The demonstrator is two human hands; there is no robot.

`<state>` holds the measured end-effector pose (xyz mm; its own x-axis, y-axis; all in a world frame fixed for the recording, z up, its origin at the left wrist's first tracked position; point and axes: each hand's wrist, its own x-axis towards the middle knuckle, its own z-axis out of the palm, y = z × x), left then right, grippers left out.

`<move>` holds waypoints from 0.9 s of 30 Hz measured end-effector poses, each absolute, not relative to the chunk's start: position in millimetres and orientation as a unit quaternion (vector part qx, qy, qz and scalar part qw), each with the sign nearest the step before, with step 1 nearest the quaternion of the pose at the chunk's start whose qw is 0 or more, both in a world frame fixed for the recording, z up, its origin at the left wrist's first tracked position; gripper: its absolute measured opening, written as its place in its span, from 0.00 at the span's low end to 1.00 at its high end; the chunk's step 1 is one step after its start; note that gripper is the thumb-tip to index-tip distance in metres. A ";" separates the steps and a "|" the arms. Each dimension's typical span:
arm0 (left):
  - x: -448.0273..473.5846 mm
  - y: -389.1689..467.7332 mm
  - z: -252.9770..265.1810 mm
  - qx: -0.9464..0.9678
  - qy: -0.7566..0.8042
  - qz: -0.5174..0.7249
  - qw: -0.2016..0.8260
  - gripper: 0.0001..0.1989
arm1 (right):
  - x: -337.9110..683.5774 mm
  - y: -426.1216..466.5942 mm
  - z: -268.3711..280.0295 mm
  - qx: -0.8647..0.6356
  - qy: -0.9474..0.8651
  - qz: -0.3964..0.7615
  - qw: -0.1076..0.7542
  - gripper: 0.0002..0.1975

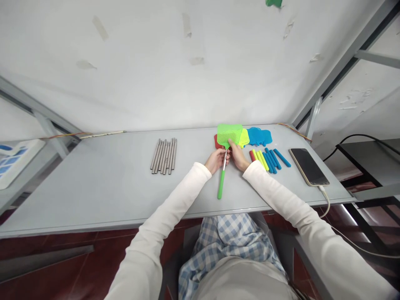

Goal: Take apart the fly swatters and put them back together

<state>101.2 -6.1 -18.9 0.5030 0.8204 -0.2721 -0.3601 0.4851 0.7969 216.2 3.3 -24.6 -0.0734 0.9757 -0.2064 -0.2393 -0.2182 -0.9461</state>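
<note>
A green fly swatter (229,130) points away from me, its mesh head toward the wall and its green handle toward the table's front edge. My left hand (216,161) is closed around the metal rod just below the head. At the neck of the head, my right hand (238,157) grips the swatter with the thumb on top. Behind it lie a red swatter head (217,142), yellow swatter heads (244,138) and blue swatter heads (260,136). Red (252,156), yellow (261,160) and blue handle grips (275,159) lie right of my right hand.
Several metal rods (164,156) lie side by side left of my hands on the grey table (103,179). A phone (308,166) with a white cable (325,196) rests at the right. The wall (150,83) borders the table's back edge.
</note>
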 end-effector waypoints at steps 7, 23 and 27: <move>100.6 -6.4 -19.2 0.356 0.316 0.365 0.800 0.06 | 213.2 -3.0 -20.0 -0.470 -0.388 0.595 0.525 0.24; 111.0 -18.7 -5.5 0.300 0.327 0.352 0.824 0.13 | 213.2 -1.5 -18.4 -0.517 -0.472 0.373 0.609 0.27; 119.6 -31.7 11.4 0.334 0.309 0.417 0.787 0.13 | 210.7 1.9 -0.3 -0.548 -0.478 0.274 0.629 0.28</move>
<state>119.6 -31.7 11.4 0.4614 0.8625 -0.2081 -0.4500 0.4296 0.7829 210.7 1.9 -0.3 0.3939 0.8684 0.3011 0.1795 0.2486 -0.9518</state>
